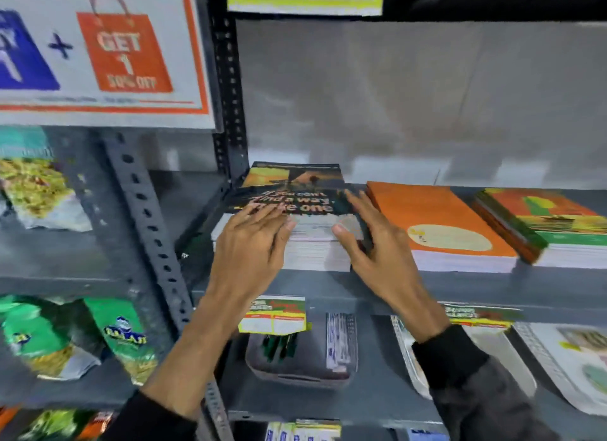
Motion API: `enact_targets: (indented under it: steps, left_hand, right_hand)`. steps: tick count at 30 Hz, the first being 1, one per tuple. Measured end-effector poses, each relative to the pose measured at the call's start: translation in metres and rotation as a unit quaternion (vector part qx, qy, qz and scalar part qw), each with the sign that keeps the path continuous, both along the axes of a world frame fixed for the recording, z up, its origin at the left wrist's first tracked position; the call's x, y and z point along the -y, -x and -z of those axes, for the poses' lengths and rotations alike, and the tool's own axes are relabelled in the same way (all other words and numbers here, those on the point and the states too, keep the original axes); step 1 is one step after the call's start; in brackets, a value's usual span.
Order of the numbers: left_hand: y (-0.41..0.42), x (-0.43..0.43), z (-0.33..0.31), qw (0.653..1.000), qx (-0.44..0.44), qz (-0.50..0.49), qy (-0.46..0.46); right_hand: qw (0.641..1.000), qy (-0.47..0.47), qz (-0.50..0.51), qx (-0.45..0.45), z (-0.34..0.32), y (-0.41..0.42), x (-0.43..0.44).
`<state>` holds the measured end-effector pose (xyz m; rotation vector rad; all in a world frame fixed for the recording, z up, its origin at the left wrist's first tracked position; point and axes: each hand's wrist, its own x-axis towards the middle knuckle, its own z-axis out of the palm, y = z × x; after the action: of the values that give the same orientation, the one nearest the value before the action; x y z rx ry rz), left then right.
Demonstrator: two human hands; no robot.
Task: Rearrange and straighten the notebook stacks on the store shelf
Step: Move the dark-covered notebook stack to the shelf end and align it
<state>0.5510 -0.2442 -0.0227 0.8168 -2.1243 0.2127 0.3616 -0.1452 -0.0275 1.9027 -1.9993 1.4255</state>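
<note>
Three notebook stacks lie side by side on a grey metal shelf [427,286], and both hands are on the leftmost one. That dark-covered stack [292,210] sits at the shelf's left end, just beside the perforated upright post [231,112]; its top cover carries a printed slogan, and the cover looks skewed against the white page edges beneath it. The left hand [253,243] lies flat with fingers extended and close together, palm down over the front left part of the stack, fingertips touching the top cover — it grips nothing. The right hand [368,240] is spread open at the stack's right front corner, thumb pressed against the front page edges and fingers reaching along the right side of the cover; whether it pinches any notebooks I cannot tell. Just right of it sits the orange stack [437,220], squared and flat, with a pale oval on its cover. Further right, near the picture's edge, is a third stack [551,223] with green and orange covers, its upper notebooks slightly fanned. Both forearms wear dark sleeves. Price tags [274,315] hang from the shelf's front lip, and a promotional sign [98,53] hangs at upper left over the neighbouring bay of snack bags [49,335] — blurred in places.
</note>
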Motion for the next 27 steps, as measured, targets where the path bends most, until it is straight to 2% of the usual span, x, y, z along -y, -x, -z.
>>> enact_targets:
  steps: [4,7,10,14,17,27]
  left_hand:
    - [-0.010,0.009,0.010,0.999,-0.001,0.023,0.038]
    - [-0.019,0.015,0.019,0.997,-0.054,0.035,0.036]
    - [-0.027,0.017,0.024,0.987,-0.141,0.058,-0.042]
    - [-0.035,0.012,0.032,0.950,-0.256,0.098,-0.150]
    - [-0.041,0.008,0.034,0.937,-0.295,0.066,-0.174]
    - [-0.039,-0.001,0.025,0.934,-0.308,-0.007,-0.181]
  right_hand:
    - [0.997,0.014,-0.025,0.066,0.013,-0.012,0.002]
    - [0.996,0.023,-0.029,0.084,0.016,-0.012,0.000]
    - [0.995,0.037,-0.026,0.092,0.019,-0.009,0.000]
    - [0.986,0.062,-0.015,0.155,0.022,-0.007,-0.001]
    - [0.974,0.085,-0.027,0.208,0.021,-0.008,-0.004]
    - [0.984,0.094,0.002,0.151,0.020,-0.011,-0.006]
